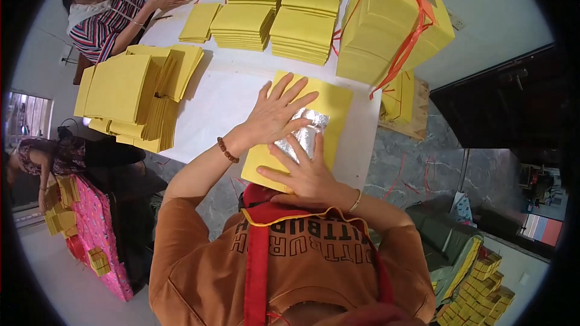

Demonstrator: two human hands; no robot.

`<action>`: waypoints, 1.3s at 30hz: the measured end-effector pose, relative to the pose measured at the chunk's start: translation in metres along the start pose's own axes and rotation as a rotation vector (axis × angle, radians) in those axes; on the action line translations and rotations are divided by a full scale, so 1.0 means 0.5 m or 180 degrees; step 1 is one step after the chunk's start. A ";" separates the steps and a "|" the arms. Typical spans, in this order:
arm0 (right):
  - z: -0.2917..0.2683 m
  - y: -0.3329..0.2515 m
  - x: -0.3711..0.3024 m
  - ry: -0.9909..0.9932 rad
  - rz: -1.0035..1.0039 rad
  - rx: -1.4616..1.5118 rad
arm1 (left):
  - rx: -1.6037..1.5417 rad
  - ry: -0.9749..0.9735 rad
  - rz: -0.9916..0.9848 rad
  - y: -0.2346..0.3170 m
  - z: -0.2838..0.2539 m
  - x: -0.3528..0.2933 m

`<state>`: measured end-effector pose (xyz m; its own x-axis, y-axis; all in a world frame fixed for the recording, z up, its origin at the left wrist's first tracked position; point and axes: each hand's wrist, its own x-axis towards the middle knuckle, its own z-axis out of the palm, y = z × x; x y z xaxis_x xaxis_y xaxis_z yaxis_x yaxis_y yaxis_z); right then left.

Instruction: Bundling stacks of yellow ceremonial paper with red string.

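A stack of yellow paper sheets [335, 105] lies at the near edge of the white table, right in front of me. On it sits a shiny silver foil square [311, 127]. My left hand [272, 111] lies flat over the foil's upper left part, its fingers stretched toward the far right. Nearer to me, my right hand [305, 172] rests with spread fingers on the foil's lower edge and the yellow paper. Neither hand grips anything. Both palms partly hide the foil, so its full outline does not show.
Bundles of yellow paper [241, 24] fill the table's far side; a leaning pile [130, 93] stands at left. At far right rises a tall yellow block tied with red ribbon [411, 42]. One person [99, 18] handles a yellow bundle at far left; another [45, 163] works beside a pink-covered table [99, 223].
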<state>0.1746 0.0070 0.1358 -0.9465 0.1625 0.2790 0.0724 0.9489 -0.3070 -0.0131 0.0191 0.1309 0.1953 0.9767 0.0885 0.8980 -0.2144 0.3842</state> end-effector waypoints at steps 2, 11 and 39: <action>0.006 0.003 0.004 0.0017 -0.0002 -0.0013 | 0.0416 -0.0056 -0.0025 -0.004 0.000 0.000; 0.009 -0.006 -0.005 -0.0223 0.0118 0.0069 | 0.0575 0.0214 0.0678 0.081 -0.036 0.056; 0.059 -0.073 0.082 -0.0086 0.0414 0.0232 | 0.0333 0.0302 0.1161 0.015 0.042 0.149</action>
<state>0.1237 -0.0290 0.1318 -0.9388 0.2745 0.2083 0.1728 0.8981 -0.4044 0.0166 0.0903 0.1210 0.4762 0.8307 0.2884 0.8128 -0.5409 0.2164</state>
